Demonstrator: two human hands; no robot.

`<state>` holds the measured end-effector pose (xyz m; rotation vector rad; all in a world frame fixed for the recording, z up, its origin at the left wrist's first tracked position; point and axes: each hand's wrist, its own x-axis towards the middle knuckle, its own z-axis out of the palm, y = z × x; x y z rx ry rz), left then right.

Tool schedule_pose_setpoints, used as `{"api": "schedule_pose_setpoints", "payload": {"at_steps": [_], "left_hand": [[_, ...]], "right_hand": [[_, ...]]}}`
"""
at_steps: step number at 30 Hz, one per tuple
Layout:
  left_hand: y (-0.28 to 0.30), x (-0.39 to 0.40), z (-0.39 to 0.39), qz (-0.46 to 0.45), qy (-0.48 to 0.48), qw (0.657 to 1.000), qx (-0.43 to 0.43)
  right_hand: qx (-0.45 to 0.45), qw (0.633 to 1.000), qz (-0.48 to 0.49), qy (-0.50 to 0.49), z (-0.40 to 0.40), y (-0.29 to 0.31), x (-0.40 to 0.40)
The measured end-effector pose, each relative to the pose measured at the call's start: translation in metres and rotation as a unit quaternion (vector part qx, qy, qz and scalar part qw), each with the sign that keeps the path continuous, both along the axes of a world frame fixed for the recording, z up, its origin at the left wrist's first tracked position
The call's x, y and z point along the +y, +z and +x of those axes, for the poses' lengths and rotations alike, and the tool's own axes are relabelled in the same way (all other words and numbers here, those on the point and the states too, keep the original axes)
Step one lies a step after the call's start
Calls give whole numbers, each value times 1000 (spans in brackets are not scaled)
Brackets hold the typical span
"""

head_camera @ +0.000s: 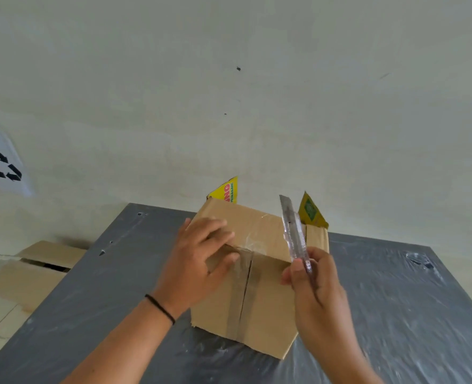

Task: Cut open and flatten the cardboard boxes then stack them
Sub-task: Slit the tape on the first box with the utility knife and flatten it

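A brown cardboard box (259, 295) stands on the grey table (113, 306), its taped seam facing me and running down the near face. Yellow printed flaps (227, 191) stick up behind it. My left hand (198, 261) rests on the box's upper left edge, fingers curled over the corner near the tape. My right hand (316, 289) is to the right of the box and grips a clear utility knife (294, 231), whose blade points up and away, above the box's right top edge.
Another cardboard box (35, 273) with open flaps lies on the floor left of the table. A white sheet with a recycling symbol (3, 163) hangs on the pale wall. The table is wrapped in plastic film.
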<state>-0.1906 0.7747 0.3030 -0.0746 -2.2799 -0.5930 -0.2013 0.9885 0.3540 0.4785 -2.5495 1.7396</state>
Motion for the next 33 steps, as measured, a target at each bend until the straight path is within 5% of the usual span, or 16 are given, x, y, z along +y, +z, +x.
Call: {"api": "schedule_pose_setpoints", "payload": {"at_steps": [5,20,27,33], "left_hand": [[9,9,-2,-23,25,997,70],[60,-8,-20,-4,120,993,-10],[70,-67,-18,244,241,936,-80],[12,-108,-14,409,284,855,-142]], "right_hand": [[11,1000,9,-8,-20,1,-6],[34,995,90,34,-24,-19,-32],[-7,993,-16,-113,-44,-35,-18],[-229,958,-35,-167,-62,-80,-7]]}}
